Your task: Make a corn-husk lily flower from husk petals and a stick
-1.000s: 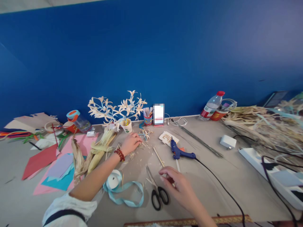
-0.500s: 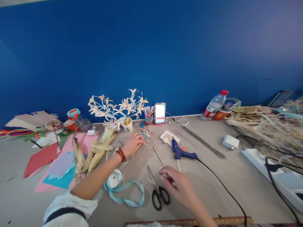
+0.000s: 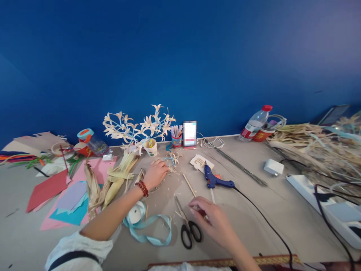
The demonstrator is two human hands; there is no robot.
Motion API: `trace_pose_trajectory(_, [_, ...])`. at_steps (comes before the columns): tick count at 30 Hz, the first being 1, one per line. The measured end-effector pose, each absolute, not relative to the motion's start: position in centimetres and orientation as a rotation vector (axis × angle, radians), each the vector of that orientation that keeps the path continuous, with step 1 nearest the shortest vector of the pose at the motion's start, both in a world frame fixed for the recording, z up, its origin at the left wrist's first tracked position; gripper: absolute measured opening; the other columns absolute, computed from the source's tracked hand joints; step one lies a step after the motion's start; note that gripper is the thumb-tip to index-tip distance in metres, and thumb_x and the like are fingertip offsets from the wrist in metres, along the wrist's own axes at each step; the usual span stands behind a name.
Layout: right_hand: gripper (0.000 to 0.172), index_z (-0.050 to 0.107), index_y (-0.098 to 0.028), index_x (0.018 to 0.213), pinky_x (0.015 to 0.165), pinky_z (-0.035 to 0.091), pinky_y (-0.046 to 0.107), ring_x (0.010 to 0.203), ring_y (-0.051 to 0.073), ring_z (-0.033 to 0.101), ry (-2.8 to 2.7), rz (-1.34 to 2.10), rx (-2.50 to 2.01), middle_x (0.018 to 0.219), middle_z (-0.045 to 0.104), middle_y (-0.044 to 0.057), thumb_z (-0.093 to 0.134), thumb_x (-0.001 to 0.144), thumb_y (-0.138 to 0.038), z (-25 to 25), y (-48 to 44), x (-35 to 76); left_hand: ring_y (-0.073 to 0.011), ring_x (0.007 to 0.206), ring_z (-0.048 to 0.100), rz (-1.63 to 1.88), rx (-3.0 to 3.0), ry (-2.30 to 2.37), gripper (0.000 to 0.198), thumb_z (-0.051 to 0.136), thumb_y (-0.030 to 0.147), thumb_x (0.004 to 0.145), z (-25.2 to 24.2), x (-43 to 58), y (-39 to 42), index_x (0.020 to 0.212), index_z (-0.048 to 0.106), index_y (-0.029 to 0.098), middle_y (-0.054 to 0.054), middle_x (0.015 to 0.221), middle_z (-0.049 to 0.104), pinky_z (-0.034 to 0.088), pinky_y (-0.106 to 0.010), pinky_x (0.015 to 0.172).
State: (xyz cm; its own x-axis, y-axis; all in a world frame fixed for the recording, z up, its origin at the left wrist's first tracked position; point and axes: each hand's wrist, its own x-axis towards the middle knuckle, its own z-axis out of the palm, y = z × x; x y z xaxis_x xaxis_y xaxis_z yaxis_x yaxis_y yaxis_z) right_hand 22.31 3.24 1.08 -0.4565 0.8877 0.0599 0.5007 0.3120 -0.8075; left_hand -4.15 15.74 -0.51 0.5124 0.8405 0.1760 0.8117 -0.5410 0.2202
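My left hand (image 3: 156, 174), with a red bead bracelet on the wrist, reaches down to the table among small corn husk scraps (image 3: 169, 180). Its fingers are bent and close together, and their tips hide whatever they touch. Just beyond it lies a small husk flower (image 3: 172, 159). My right hand (image 3: 208, 215) hovers beside the black-handled scissors (image 3: 186, 226). Its thumb and fingers are curled together; anything between them is too small to make out. A thin pale stick (image 3: 189, 185) lies past its fingertips. Loops of light blue ribbon (image 3: 155, 236) run from a roll (image 3: 135, 213) near my left forearm.
A blue glue gun (image 3: 216, 180) with a trailing cord rests to the right, near a bundle of wires (image 3: 242, 168). Husk flowers stand in a cup (image 3: 150, 148) at the back. Coloured paper (image 3: 45, 190) lies left; a power strip (image 3: 318, 203) lies right.
My left hand has shifted very slightly over the scraps. My right hand keeps nearly the same pose beside the scissors. The whole view has moved a little.
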Motion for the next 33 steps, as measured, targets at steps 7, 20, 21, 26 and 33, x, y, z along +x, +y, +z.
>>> trace_pose_trajectory(7, [0.017, 0.060, -0.021, 0.100, 0.066, 0.048, 0.026, 0.072, 0.015, 0.063, -2.086, 0.986, -1.246, 0.095, 0.066, 0.005, 0.044, 0.097, -0.025, 0.9, 3.3, 22.5, -0.0235, 0.101, 0.055, 0.458, 2.591, 1.440, 0.023, 0.050, 0.018, 0.092, 0.5, -4.9, 15.7, 0.101, 0.071, 0.022, -0.007, 0.102, 0.069, 0.042, -0.040, 0.088])
trace_pose_trajectory(20, [0.031, 0.064, -0.017, 0.116, 0.102, 0.042, 0.044, 0.123, 0.029, 0.050, -2.647, 0.417, -1.075, 0.136, 0.055, 0.014, 0.060, 0.085, -0.020, 0.8, 11.4, 19.0, -0.0231, 0.096, 0.059, 0.957, 2.297, 1.521, 0.021, 0.051, 0.017, 0.091, 5.1, -7.3, 5.0, 0.102, 0.068, 0.024, -0.006, 0.097, 0.070, 0.044, -0.040, 0.090])
trace_pose_trajectory(21, [0.033, 0.064, -0.016, 0.118, 0.104, 0.040, 0.044, 0.124, 0.029, 0.049, -2.677, 0.397, -1.066, 0.138, 0.054, 0.014, 0.061, 0.085, -0.021, 0.5, 12.1, 18.6, -0.0238, 0.098, 0.059, 0.989, 2.263, 1.521, 0.023, 0.051, 0.015, 0.090, 4.5, -7.0, 3.9, 0.103, 0.067, 0.025, -0.006, 0.099, 0.070, 0.043, -0.041, 0.092])
trace_pose_trajectory(26, [0.042, 0.061, -0.017, 0.125, 0.108, 0.033, 0.044, 0.130, 0.029, 0.042, -2.738, 0.329, -1.049, 0.142, 0.052, 0.012, 0.064, 0.084, -0.026, -0.7, 14.5, 16.6, -0.0245, 0.093, 0.059, 1.125, 2.104, 1.462, 0.027, 0.053, 0.009, 0.087, 1.3, -4.5, 0.2, 0.104, 0.064, 0.028, -0.006, 0.094, 0.070, 0.045, -0.041, 0.086])
trace_pose_trajectory(33, [0.050, 0.054, -0.014, 0.134, 0.109, 0.032, 0.043, 0.128, 0.027, 0.045, -2.775, 0.332, -1.049, 0.138, 0.056, 0.012, 0.061, 0.087, -0.028, -1.0, 14.4, 17.3, -0.0234, 0.088, 0.059, 1.178, 2.109, 1.295, 0.031, 0.054, 0.005, 0.085, -0.4, -2.0, -0.5, 0.108, 0.063, 0.025, -0.006, 0.091, 0.070, 0.048, -0.040, 0.079])
